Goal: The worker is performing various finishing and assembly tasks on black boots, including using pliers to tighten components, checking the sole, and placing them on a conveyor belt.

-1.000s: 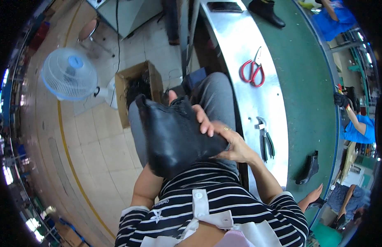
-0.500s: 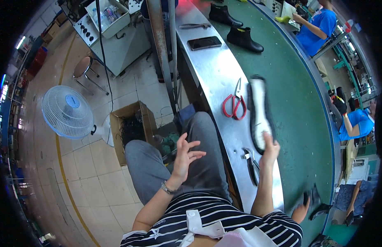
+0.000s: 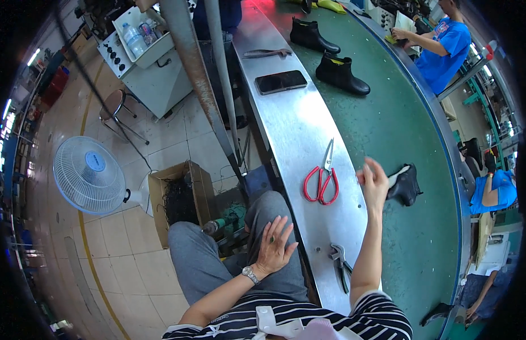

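Note:
My left hand (image 3: 274,246) lies on my knee with its fingers spread, holding nothing; a metal-band watch circles that wrist. My right hand (image 3: 374,186) is raised at the right edge of the steel ledge, fingers loosely bent and apart, empty. Just right of it a black ankle boot (image 3: 407,186) rests on its side on the green belt, a bit of its white underside showing. Red-handled scissors (image 3: 322,182) lie on the ledge left of that hand. Closer to me, pliers (image 3: 340,265) with dark handles lie beside my right forearm.
Farther along the steel ledge (image 3: 302,127) are a phone (image 3: 280,82) and another pair of pliers (image 3: 267,53). Two black boots (image 3: 342,75) stand on the green belt (image 3: 387,122). Leftward are a post (image 3: 198,79), an open carton (image 3: 202,192) and a fan (image 3: 90,174). Co-workers sit across the belt.
My right hand has let go of the boot, which now lies on the belt to its right. My left hand has come down from the air onto my knee.

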Motion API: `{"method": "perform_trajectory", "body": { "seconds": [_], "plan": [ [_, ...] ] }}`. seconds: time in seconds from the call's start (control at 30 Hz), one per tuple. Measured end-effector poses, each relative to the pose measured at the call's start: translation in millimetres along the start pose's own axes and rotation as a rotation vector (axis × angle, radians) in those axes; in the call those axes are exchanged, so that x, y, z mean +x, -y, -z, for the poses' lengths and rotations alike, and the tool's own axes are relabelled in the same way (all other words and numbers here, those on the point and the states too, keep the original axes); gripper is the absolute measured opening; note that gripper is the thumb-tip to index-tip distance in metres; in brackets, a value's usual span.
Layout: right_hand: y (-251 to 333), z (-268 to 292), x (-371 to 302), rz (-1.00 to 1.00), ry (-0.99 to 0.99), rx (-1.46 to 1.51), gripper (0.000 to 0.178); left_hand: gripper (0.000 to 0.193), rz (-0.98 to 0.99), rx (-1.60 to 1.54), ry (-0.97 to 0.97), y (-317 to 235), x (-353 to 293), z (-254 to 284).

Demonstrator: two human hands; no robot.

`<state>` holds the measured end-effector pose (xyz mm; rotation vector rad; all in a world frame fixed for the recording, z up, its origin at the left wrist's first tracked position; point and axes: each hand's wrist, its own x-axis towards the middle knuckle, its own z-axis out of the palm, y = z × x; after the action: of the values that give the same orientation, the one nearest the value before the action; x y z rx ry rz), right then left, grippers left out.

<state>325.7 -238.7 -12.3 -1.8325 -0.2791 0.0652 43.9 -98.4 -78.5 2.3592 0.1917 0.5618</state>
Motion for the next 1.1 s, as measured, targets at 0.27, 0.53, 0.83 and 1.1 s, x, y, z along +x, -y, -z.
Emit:
{"method": "perform_trajectory", "body": {
  "seconds": [0.27,0.53,0.83,1.1],
  "plan": [
    [19.1,-133.9,231.9,0.262,0.12,-0.155,0.039,0.057,0.072,-0.043,0.029,7.0,2.8,-1.3],
    [-18.3,-159.5,332.2,0.568,-0.059,-0.639,0.042,0.053,0.09,-0.037,-0.005,6.3,5.3,-3.4],
    [23.1,-68.9,278.5,0.597,0.003,-0.64,0.022,0.054,0.073,-0.095,0.002,7.8,10.8,-1.9],
    [179.3,-1.6,103.0,0.3,0.4,-0.025,0.015,0.066,0.317,-0.582,-0.131,-8.3,38.8,46.7]
  ]
}}
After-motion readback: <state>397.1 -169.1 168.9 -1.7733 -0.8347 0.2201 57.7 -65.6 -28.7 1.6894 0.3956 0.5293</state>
